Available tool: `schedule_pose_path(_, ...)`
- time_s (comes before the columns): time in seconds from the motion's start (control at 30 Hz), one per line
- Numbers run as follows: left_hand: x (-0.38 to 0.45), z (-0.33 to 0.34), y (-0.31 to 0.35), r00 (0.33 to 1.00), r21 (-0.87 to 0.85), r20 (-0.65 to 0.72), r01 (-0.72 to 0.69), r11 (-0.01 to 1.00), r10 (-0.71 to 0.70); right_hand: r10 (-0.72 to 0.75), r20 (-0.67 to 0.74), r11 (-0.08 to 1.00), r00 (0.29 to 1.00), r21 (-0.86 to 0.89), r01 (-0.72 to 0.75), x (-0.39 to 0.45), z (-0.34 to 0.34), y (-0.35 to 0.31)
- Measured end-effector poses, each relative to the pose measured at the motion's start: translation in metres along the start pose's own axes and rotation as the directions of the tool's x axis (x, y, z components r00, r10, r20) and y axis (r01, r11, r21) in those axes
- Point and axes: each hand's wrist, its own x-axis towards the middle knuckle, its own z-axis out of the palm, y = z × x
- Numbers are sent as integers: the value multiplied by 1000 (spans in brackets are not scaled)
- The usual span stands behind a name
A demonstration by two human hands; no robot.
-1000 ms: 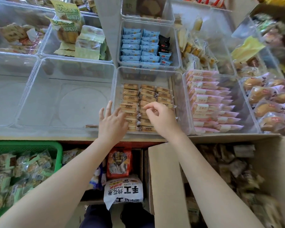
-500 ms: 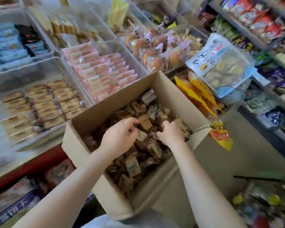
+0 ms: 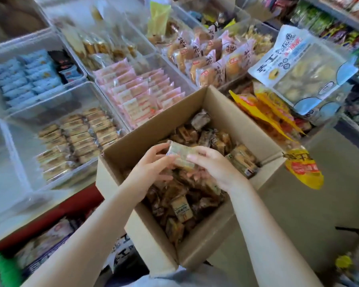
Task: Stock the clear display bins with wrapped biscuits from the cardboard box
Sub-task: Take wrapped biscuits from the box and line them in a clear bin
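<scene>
Over the cardboard box [image 3: 145, 241], the left hand [image 3: 151, 168] and right hand [image 3: 214, 168] grip a gathered stack of wrapped biscuits [image 3: 180, 156], which next needs carrying to the half-filled clear bin [image 3: 56, 100] and laying in rows.

Motion blur smears the clear bin [image 3: 10, 162] at the left edge and the green basket [image 3: 2, 268], cut off at lower left. Both hands hide part of the held wrapped biscuit [image 3: 179, 152]; its print is unreadable.
</scene>
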Motion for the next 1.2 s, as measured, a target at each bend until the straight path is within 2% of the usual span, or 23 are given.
schedule_pose_path(0.07, -11, -11, 9, 999, -81, -15, -52, 995, 51, -61, 78, 998, 995, 15, 60, -2, 18, -9)
schedule_pose_path(0.13, -20, -27, 15, 993, -138, -87, -95, 986, 83, -116, 117, 992, 986, -36, 121, 1, 35, -18)
schedule_pose_path(0.2, -28, -46, 21, 981, -232, -178, -116, 966, 75, -203, 138, 960, 969, -165, 225, 6, 53, -29)
schedule_pose_path(0.3, -42, -78, 26, 959, -359, -282, -140, 923, 35, -368, 266, 748, 891, -484, 454, 13, 88, -45)
schedule_pose_path(0.37, -51, -98, 27, 948, -373, -316, -146, 916, 23, -454, 335, 607, 826, -562, 562, 22, 118, -55)
schedule_pose_path(0.4, -54, -109, 27, 942, -393, -334, -152, 907, 13, -483, 344, 577, 805, -566, 588, 29, 132, -60)
schedule_pose_path(0.47, -61, -132, 31, 918, -470, -395, -165, 867, -39, -470, 309, 645, 827, -520, 561, 43, 157, -70)
schedule_pose_path(0.53, -64, -160, 29, 850, -487, -519, -206, 849, -92, -383, 231, 795, 894, -411, 447, 59, 181, -81)
schedule_pose_path(0.57, -63, -175, 24, 789, -427, -608, -229, 875, -90, -325, 197, 846, 925, -376, 378, 68, 192, -84)
schedule_pose_path(0.63, -53, -205, 1, 628, -123, -777, -218, 968, 43, -254, 165, 870, 953, -391, 300, 89, 214, -90)
schedule_pose_path(0.67, -45, -220, -13, 571, 70, -809, -138, 988, 137, -241, 162, 871, 957, -399, 286, 100, 225, -92)
schedule_pose_path(0.7, -38, -233, -25, 558, 228, -805, -24, 973, 203, -237, 159, 875, 958, -394, 282, 112, 236, -94)
schedule_pose_path(0.8, -16, -258, -55, 638, 544, -710, 229, 807, 298, -275, 157, 842, 949, -437, 317, 150, 267, -101)
schedule_pose_path(0.87, -8, -262, -73, 687, 699, -638, 327, 636, 348, -313, 179, 786, 933, -503, 361, 177, 286, -100)
schedule_pose_path(0.93, -4, -260, -87, 701, 785, -588, 374, 494, 404, -335, 198, 728, 921, -566, 386, 204, 304, -96)
schedule_pose_path(1.1, 2, -259, -93, 687, 798, -589, 415, 437, 425, -293, 302, 540, 907, -731, 418, 256, 346, -72)
schedule_pose_path(1.2, 3, -261, -95, 700, 802, -584, 422, 421, 411, -168, 409, 372, 897, -816, 442, 268, 366, -52)
